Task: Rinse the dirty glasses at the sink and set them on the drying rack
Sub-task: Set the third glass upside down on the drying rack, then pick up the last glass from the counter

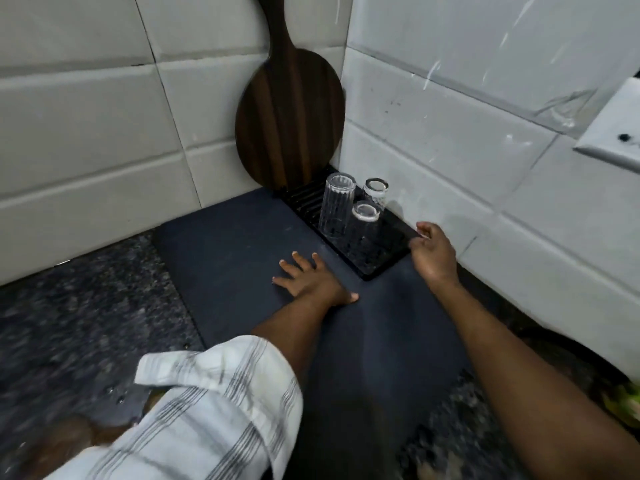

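Observation:
Three clear glasses stand upside down on the black drying rack point(375, 263) in the tiled corner: a tall ribbed glass point(336, 204), a short glass point(375, 192) behind it and another short glass point(364, 220) in front. My left hand point(310, 277) lies flat with fingers spread on the dark mat point(225, 258), just left of the rack. My right hand point(431, 251) pinches the rack's near right edge with thumb and fingers. No glass is in either hand.
A round dark wooden cutting board point(289, 116) leans upright in the corner behind the rack. White tiled walls close in at left and right. Speckled granite counter point(76, 306) surrounds the mat. A white ledge point(613, 133) juts from the right wall.

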